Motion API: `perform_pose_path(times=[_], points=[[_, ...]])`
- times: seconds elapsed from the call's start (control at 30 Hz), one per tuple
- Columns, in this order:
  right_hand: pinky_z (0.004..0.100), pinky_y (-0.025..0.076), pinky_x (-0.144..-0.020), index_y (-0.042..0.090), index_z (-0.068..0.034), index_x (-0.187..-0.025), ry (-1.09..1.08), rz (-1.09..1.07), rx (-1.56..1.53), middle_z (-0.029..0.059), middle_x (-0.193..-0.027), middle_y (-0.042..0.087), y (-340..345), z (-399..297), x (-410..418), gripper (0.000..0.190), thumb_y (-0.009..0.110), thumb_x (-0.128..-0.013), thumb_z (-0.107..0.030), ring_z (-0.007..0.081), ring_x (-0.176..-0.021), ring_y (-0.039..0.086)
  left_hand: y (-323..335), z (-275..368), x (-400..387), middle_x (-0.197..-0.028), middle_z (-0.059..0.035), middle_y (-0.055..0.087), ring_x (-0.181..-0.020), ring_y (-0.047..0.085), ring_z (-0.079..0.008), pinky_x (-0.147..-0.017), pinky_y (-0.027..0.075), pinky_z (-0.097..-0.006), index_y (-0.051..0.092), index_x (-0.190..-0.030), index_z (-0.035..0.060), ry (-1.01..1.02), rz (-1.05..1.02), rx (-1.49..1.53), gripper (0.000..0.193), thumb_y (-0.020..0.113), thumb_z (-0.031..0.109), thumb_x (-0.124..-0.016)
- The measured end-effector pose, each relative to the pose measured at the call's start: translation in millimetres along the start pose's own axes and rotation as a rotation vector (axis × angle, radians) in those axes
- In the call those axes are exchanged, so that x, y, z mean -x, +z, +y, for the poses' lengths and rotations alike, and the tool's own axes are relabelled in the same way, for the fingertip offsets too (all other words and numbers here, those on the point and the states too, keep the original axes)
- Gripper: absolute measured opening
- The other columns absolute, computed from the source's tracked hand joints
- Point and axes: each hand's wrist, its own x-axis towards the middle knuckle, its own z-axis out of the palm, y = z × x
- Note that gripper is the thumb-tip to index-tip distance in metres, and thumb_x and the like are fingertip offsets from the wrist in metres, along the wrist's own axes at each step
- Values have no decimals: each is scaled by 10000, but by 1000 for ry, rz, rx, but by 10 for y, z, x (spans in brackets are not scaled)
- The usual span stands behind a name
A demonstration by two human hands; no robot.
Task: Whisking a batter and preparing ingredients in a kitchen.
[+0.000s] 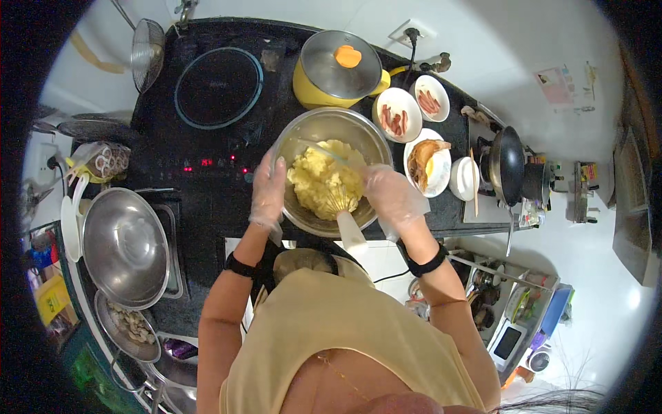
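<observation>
A stainless steel mixing bowl [373, 135] holds a lumpy yellow mash [323, 178] that looks like mashed potato. My left hand [269, 189], in a clear plastic glove, grips the bowl's left rim. My right hand [395, 196], gloved the same way, is over the right rim. From its blurred fingers a slim, pale, translucent utensil [331, 154] reaches across the mash; its exact kind is unclear. A wire whisk [351, 230] rests with its wires in the mash, its white handle leaning over the near rim.
Behind the bowl stands a yellow pot [323, 64] with a glass lid. To the right are two white bowls of pinkish strips [395, 114], a white dish with browned food [426, 165] and a small white bowl [462, 178]. An induction hob [220, 88] and a large metal bowl [126, 248] lie left.
</observation>
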Motion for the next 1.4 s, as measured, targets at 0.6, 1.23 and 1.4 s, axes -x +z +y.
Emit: perform_pose_path(times=[0.6,1.23,1.4], points=[[399,483,-644,603,-127,-1103,-220,99,88,179,-783,613,-273,102,-161,307,503,-813,-117,318,-724,604,-50,198,-192,-1166,-101,571,-1078,512,-157,-934,382,-277,502,-1232,-2,-66,-98,3,440,426,325,-949],[419,488,-717,641,-35,-852,-161,-173,90,184,-846,627,-590,-250,-277,180,481,-811,-106,323,-832,620,-93,103,-241,-1292,-209,472,-1219,432,-295,-1025,293,-338,444,-1285,-12,-216,-30,-288,670,250,526,-936],[416,493,-690,650,-59,-831,-273,17,117,174,-832,628,-535,-423,-259,166,498,-799,-119,319,-802,624,-107,80,-294,-1325,-215,434,-1250,391,-312,-1041,272,-349,430,-1295,-11,-197,-117,-259,689,233,540,-931]])
